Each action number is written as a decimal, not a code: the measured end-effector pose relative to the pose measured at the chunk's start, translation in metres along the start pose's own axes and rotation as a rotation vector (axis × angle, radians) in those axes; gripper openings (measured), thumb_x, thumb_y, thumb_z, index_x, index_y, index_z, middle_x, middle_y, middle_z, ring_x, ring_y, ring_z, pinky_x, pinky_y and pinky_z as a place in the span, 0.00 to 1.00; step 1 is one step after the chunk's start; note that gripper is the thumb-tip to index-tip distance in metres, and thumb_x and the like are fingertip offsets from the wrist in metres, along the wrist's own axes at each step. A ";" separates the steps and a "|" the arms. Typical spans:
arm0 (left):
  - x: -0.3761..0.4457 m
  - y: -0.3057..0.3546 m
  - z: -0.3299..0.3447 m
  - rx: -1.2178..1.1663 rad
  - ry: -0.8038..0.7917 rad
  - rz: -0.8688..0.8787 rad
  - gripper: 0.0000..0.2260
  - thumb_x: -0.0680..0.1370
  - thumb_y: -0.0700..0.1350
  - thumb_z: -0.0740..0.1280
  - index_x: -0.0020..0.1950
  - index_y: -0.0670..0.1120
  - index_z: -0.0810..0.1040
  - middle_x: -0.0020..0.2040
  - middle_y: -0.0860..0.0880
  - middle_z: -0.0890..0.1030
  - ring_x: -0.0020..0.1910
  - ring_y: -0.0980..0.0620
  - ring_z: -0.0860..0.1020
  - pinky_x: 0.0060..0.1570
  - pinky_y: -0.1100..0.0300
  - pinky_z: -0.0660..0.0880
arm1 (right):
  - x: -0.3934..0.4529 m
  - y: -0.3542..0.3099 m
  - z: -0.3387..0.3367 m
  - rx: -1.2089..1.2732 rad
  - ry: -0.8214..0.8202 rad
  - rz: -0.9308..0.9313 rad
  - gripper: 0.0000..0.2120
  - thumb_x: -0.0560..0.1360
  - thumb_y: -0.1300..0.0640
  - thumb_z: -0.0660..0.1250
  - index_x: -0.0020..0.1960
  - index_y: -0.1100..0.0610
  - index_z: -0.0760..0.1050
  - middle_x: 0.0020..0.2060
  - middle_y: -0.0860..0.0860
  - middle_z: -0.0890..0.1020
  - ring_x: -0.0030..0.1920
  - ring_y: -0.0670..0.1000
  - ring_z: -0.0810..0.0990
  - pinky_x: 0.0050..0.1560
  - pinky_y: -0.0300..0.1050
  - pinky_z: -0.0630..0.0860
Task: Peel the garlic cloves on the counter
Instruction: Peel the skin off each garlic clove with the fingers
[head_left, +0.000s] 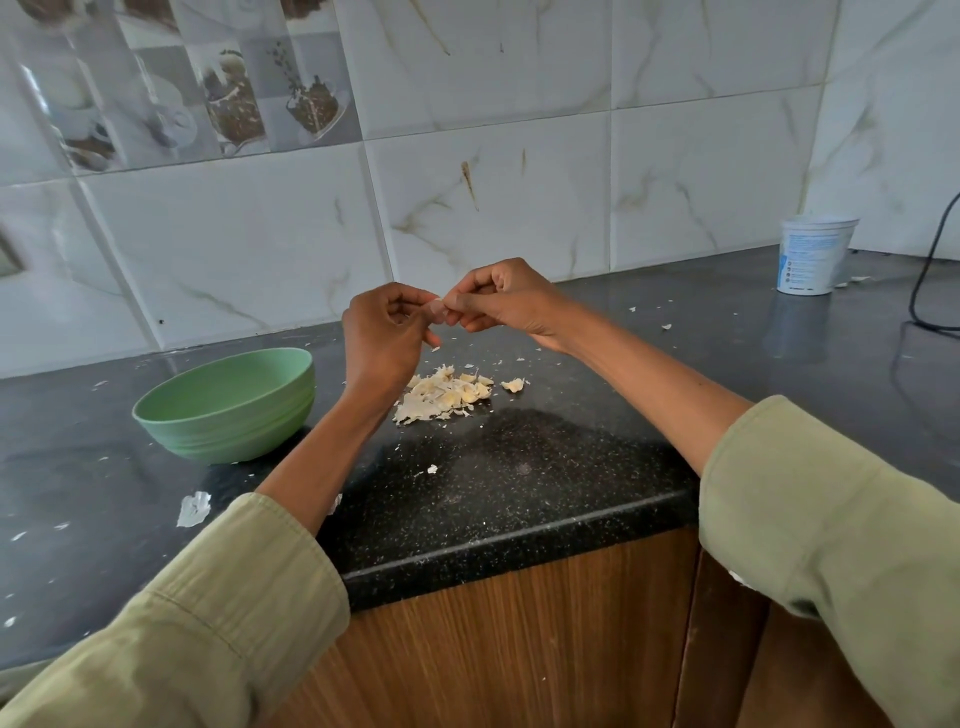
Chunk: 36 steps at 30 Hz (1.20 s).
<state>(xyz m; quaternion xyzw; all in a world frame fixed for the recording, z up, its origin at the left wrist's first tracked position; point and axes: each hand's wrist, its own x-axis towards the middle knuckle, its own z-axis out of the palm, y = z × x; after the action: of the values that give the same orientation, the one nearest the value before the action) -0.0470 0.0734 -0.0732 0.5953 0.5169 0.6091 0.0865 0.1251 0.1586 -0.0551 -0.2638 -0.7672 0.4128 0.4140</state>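
Olive cloth sleeves (208, 597); each hand, left (382, 338) and right (506, 301), pinches a pale papery garlic clove (439, 310)

Below the hands: a heap of garlic cloves and skins (447, 395) lay on the counter (519, 493).
Left of the left hand (387, 332): a green bowl (228, 405) stood near.
Far right of the right hand (501, 301): a white tub (815, 257) and a black cable (930, 270).
Behind the hands: the tiled wall (493, 197) stood close.
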 end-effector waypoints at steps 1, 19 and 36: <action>0.000 0.000 -0.001 -0.012 0.001 -0.005 0.04 0.80 0.43 0.75 0.51 0.43 0.85 0.40 0.49 0.87 0.34 0.52 0.85 0.34 0.64 0.79 | -0.001 -0.001 0.001 -0.019 0.000 -0.003 0.13 0.79 0.59 0.74 0.57 0.68 0.83 0.47 0.60 0.88 0.45 0.51 0.86 0.50 0.43 0.84; 0.001 -0.001 0.000 -0.035 -0.016 -0.020 0.05 0.80 0.41 0.74 0.55 0.43 0.86 0.43 0.47 0.87 0.35 0.54 0.85 0.33 0.65 0.78 | -0.005 -0.008 0.005 -0.319 0.130 -0.217 0.06 0.75 0.62 0.76 0.51 0.59 0.83 0.41 0.51 0.86 0.37 0.48 0.83 0.44 0.50 0.84; 0.005 -0.010 0.000 -0.017 -0.147 -0.036 0.05 0.84 0.40 0.68 0.54 0.46 0.85 0.42 0.48 0.85 0.35 0.64 0.79 0.39 0.71 0.76 | -0.009 -0.017 0.016 -0.527 0.016 -0.361 0.08 0.78 0.61 0.74 0.54 0.53 0.77 0.44 0.51 0.81 0.43 0.48 0.79 0.42 0.45 0.77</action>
<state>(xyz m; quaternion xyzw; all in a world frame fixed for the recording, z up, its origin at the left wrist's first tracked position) -0.0536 0.0809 -0.0772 0.6280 0.5146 0.5666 0.1404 0.1157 0.1364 -0.0496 -0.2248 -0.8789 0.1177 0.4040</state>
